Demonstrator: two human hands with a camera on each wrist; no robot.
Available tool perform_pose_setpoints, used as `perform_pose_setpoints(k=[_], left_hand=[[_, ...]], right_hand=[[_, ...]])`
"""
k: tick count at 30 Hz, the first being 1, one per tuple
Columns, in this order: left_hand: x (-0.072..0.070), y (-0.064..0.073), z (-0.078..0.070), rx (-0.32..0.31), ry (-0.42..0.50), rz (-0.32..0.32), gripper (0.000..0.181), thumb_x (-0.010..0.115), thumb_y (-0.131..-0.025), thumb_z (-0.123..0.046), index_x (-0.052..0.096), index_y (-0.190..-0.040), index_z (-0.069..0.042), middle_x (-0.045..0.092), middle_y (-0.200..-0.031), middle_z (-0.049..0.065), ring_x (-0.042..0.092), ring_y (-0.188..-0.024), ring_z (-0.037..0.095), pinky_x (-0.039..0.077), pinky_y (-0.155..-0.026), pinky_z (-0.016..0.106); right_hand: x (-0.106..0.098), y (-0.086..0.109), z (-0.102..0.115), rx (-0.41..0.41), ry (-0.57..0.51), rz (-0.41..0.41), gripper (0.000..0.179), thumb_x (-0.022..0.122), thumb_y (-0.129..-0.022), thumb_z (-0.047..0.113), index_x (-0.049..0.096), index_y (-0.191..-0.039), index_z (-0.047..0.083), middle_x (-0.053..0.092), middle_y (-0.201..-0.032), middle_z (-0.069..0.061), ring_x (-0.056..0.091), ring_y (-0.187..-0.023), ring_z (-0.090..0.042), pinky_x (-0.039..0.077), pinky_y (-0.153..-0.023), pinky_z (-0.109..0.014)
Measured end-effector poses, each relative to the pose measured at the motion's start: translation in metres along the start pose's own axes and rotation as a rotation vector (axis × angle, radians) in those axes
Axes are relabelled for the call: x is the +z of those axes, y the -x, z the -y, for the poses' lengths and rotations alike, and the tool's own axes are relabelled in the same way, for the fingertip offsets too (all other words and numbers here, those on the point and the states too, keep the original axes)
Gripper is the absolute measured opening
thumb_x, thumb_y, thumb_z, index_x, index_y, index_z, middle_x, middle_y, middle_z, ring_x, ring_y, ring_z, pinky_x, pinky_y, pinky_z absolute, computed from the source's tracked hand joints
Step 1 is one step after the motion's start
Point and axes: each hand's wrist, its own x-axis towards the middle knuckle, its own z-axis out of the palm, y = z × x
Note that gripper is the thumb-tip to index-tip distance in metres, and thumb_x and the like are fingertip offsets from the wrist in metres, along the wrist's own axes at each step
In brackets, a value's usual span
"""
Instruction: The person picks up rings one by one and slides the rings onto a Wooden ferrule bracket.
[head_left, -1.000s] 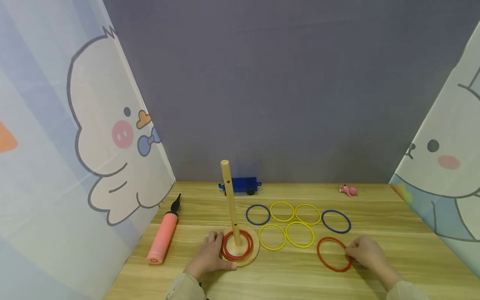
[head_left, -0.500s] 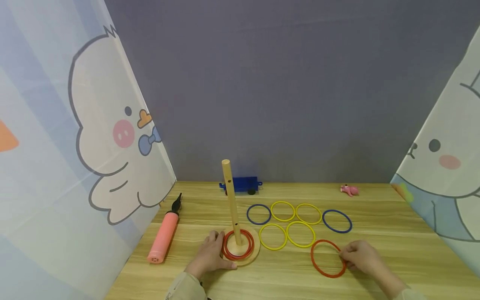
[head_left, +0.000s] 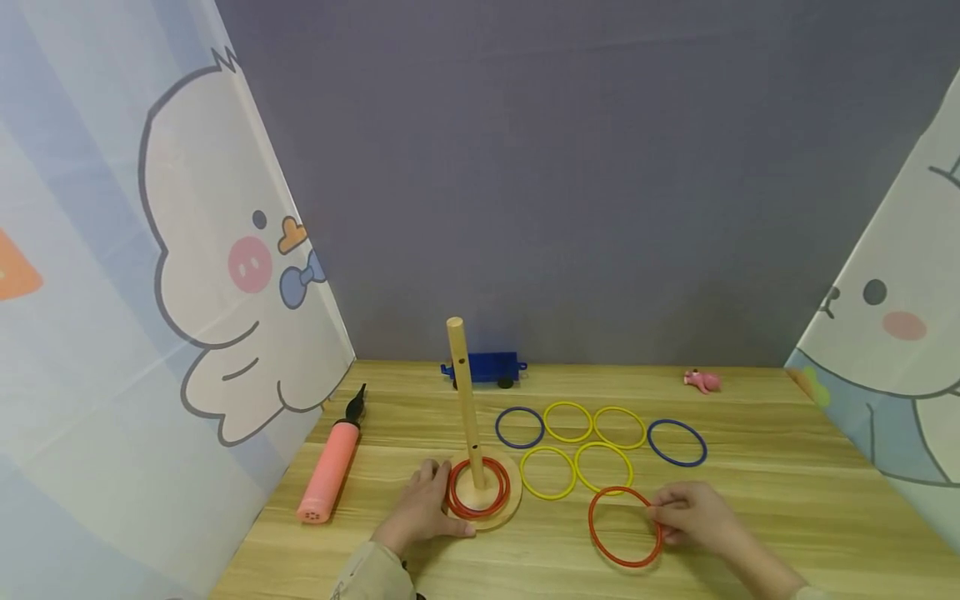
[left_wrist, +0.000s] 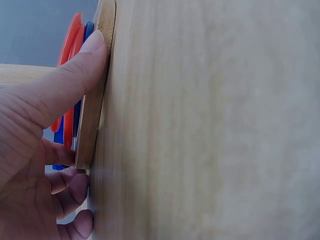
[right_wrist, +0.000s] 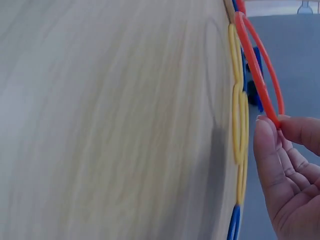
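Observation:
My right hand pinches a red ring by its right edge, between thumb and fingers. In the right wrist view this ring stands tilted, raised off the wooden table. My left hand grips the round wooden base of a ring-toss stand at its left side, thumb in front and fingers behind. From the base rises an upright wooden post. Red rings lie around its foot; in the left wrist view a blue ring shows beneath them.
Several yellow rings lie flat right of the stand, between two blue rings. A pink hand pump lies at the left. Along the back sit a blue toy wagon and a small pink toy, before a grey backdrop.
My right hand has moved left with the red ring, from the table's right side toward the stand, and the ring has lifted. The left hand has stayed at the base.

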Motion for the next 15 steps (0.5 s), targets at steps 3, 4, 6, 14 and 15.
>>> perform_pose_setpoints(k=[3, 4, 6, 14, 15], left_hand=[[0.0, 0.0, 0.001, 0.0, -0.009, 0.0, 0.116, 0.088, -0.062, -0.054, 0.036, -0.145, 0.008, 0.04, -0.129, 0.023, 0.042, -0.113, 0.04, 0.036, -0.092, 0.06], [0.001, 0.0, 0.001, 0.001, -0.012, 0.0, 0.116, 0.088, -0.062, -0.054, 0.036, -0.145, 0.008, 0.04, -0.129, 0.023, 0.043, -0.113, 0.039, 0.037, -0.092, 0.06], [0.001, -0.001, 0.001, 0.002, -0.013, -0.001, 0.116, 0.088, -0.061, -0.054, 0.036, -0.145, 0.008, 0.04, -0.128, 0.022, 0.043, -0.111, 0.039, 0.037, -0.091, 0.059], [0.003, -0.002, 0.005, 0.0, -0.029, -0.006, 0.117, 0.087, -0.06, -0.058, 0.037, -0.145, 0.007, 0.041, -0.127, 0.021, 0.044, -0.111, 0.038, 0.039, -0.091, 0.058], [0.004, -0.002, 0.005, 0.002, -0.033, -0.007, 0.117, 0.086, -0.06, -0.058, 0.037, -0.145, 0.007, 0.041, -0.127, 0.021, 0.044, -0.111, 0.038, 0.039, -0.091, 0.058]], right_hand=[[0.006, -0.002, 0.006, 0.002, -0.031, 0.007, 0.03, 0.066, -0.091, 0.004, 0.057, -0.104, -0.022, 0.069, -0.085, -0.016, 0.063, -0.067, -0.015, 0.056, -0.061, -0.032], [0.008, -0.002, 0.008, -0.001, -0.038, 0.009, 0.031, 0.066, -0.091, 0.003, 0.057, -0.105, -0.022, 0.07, -0.086, -0.016, 0.063, -0.068, -0.015, 0.056, -0.061, -0.032], [0.013, -0.004, 0.012, -0.002, -0.052, 0.012, 0.031, 0.066, -0.091, 0.003, 0.057, -0.106, -0.022, 0.07, -0.086, -0.016, 0.063, -0.068, -0.015, 0.056, -0.061, -0.031], [0.03, -0.009, 0.029, -0.034, -0.089, 0.036, 0.03, 0.066, -0.091, 0.002, 0.057, -0.107, -0.022, 0.07, -0.088, -0.018, 0.064, -0.067, -0.015, 0.057, -0.063, -0.035], [0.032, -0.009, 0.031, -0.038, -0.096, 0.038, 0.03, 0.066, -0.091, 0.002, 0.058, -0.107, -0.021, 0.07, -0.088, -0.018, 0.064, -0.067, -0.015, 0.057, -0.063, -0.035]])
